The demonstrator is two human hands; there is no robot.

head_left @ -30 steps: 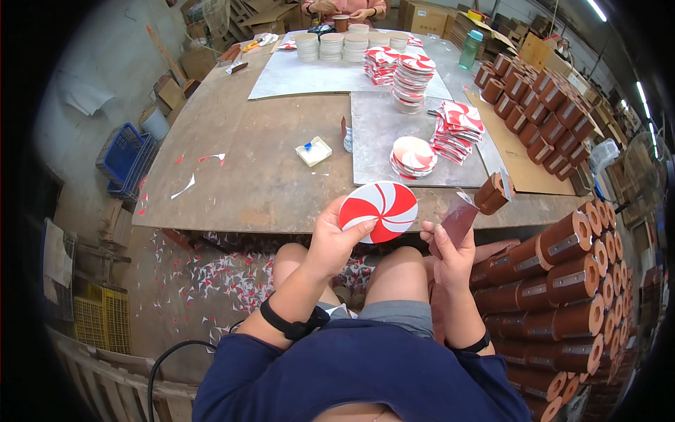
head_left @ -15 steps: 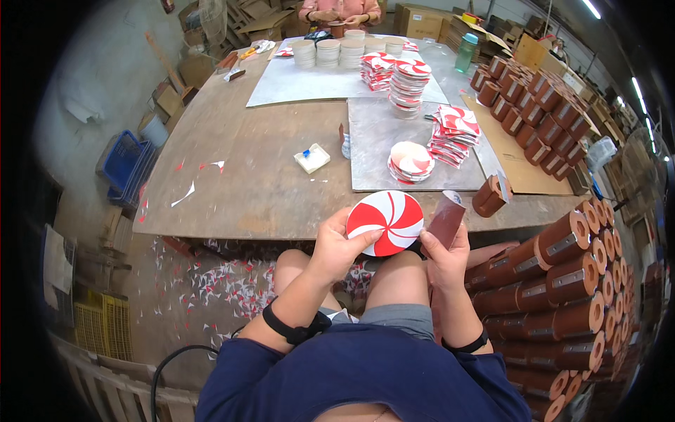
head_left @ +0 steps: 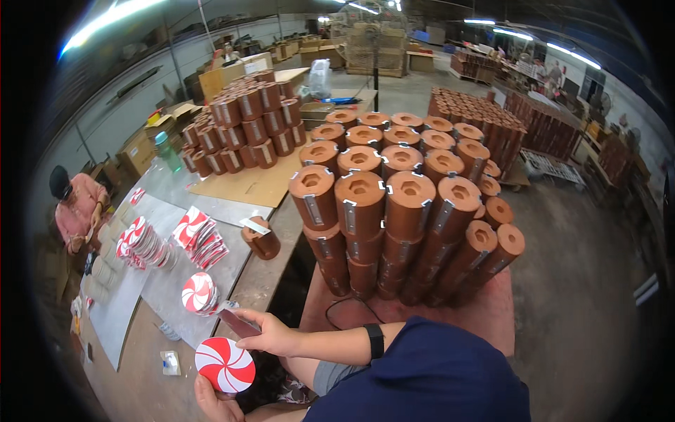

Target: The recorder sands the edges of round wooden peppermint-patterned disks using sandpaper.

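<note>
At the table's near edge, my left hand (head_left: 211,404) grips a round disc (head_left: 225,364) with red and white swirls by its lower rim. My right hand (head_left: 267,334) is closed on a reddish-brown strip (head_left: 238,323) that looks like sandpaper. Its fingertips lie close to the disc's upper rim; whether they touch it I cannot tell. A short stack of similar discs (head_left: 200,292) stands on a grey sheet just past the strip. Beyond it is a pile of red-and-white swirl pieces (head_left: 199,235).
Brown cylinders (head_left: 362,204) with hexagonal recesses are stacked high on my right. A single brown cylinder (head_left: 261,240) stands on the table edge, with more piled (head_left: 242,119) behind. A green bottle (head_left: 167,151) stands farther back. Across the table sits another person (head_left: 79,207) in pink.
The view has swung far to the right, bringing the stacked cylinders to the middle. Both hands keep hold of the disc and the strip.
</note>
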